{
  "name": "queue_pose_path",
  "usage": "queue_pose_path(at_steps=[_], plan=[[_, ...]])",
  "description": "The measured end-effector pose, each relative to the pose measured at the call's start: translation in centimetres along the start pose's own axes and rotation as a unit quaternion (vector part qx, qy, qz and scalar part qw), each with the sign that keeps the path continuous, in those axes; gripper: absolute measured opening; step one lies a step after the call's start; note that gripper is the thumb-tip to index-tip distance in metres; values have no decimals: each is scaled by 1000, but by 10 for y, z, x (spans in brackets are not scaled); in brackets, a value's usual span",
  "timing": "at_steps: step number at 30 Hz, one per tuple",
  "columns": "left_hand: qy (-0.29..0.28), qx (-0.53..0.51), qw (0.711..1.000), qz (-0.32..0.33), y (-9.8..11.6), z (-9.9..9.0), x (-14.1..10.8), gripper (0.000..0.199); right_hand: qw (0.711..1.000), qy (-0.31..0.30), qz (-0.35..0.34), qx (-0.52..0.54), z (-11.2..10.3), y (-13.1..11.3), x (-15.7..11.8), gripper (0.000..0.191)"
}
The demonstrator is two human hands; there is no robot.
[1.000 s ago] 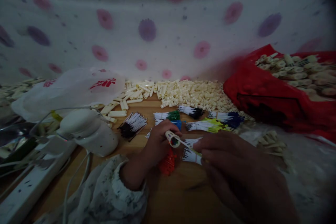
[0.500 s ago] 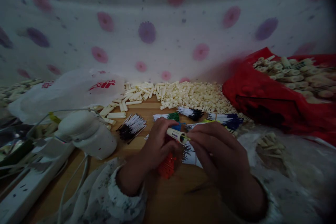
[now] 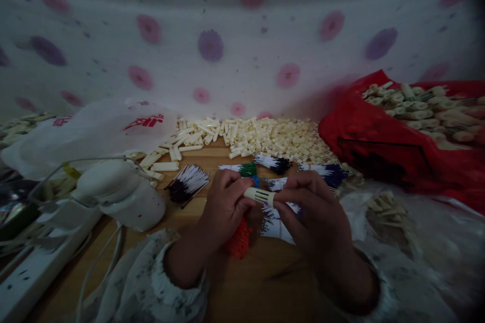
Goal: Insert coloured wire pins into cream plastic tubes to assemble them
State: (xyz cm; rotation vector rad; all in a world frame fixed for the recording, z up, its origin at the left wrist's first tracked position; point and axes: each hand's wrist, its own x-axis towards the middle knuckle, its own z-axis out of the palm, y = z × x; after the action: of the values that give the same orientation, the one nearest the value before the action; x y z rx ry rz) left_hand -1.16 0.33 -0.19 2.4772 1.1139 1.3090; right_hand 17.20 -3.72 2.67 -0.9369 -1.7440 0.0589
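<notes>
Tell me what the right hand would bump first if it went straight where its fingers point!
Probably the cream tube, which the right hand seems to touch; then perhaps the left hand gripping it. Depth is unclear.

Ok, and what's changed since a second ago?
The right hand moved left and forward; its fingertips now meet the right end of the cream tube. The thin white stick it held is out of sight. The tube turned more side-on. The left hand still holds it; the red bag stayed put.
</notes>
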Motion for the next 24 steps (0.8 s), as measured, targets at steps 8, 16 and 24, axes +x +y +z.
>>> queue_pose_path(at_steps=[8, 16, 24], plan=[[23, 11, 1000, -8, -1, 1, 1, 45, 982, -19, 115, 151, 10, -4, -7, 11], [-10, -115, 989, -89, -5, 4, 1, 41, 977, -44, 140, -157, -78, 103, 23, 15], [-20, -133, 986, -96, -8, 9, 0, 40, 834, -359, 149, -391, -86, 173, 20, 19]])
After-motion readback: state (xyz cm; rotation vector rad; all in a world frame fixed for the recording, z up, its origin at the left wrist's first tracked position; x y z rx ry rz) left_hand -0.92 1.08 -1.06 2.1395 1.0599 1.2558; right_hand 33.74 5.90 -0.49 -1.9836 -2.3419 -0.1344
